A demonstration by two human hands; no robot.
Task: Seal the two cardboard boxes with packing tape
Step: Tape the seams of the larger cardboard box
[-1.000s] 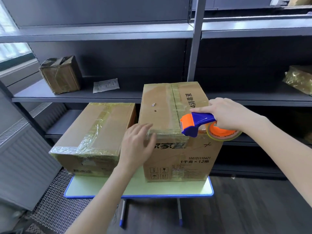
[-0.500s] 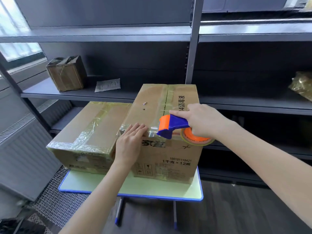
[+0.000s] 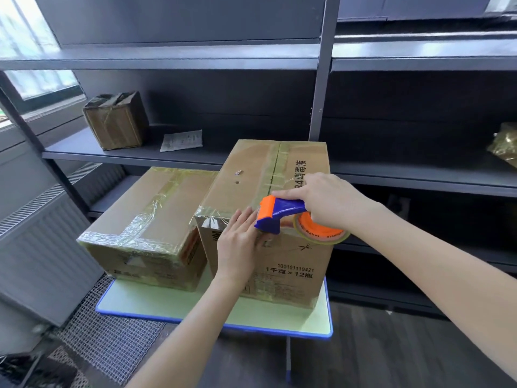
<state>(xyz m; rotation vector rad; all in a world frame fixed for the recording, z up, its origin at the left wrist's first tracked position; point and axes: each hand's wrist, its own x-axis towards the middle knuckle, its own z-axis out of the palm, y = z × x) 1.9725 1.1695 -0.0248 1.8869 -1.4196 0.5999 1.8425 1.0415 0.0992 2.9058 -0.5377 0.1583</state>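
- Far left: a radiator [image 3: 36,233] stands beside the table [image 3: 167,301]. It is clear of the work.
- Shelf, left: a small wrapped parcel [image 3: 116,121] and a paper slip [image 3: 181,140] lie well behind both boxes and obstruct nothing.
- Low box [image 3: 145,219], left on the table: tape is laid across its top and along the front edge. Judged sealed.
- Left hand [image 3: 237,245]: a second ago it lay on the tall box's top edge near the left corner. It has since slid right and down, and now presses flat, fingers straight, on the upper front face against the dispenser's nose.
- Tall box [image 3: 279,264], touching the low box: a fresh tape strip [image 3: 212,217] runs along the front top edge from the left corner. The centre seam is already taped.
- Tape dispenser [image 3: 277,214]: it has been drawn left to mid-edge, and its roll [image 3: 319,232] overhangs the front face. Whether the strip is cut yet cannot be seen behind the fingers.
- Right hand [image 3: 327,203]: clamped round the dispenser handle.
- Assessment: the strip is being held for tearing off; the right half of the edge remains bare.
- Far right: a wrapped package [image 3: 503,147] sits on the shelf, well apart.
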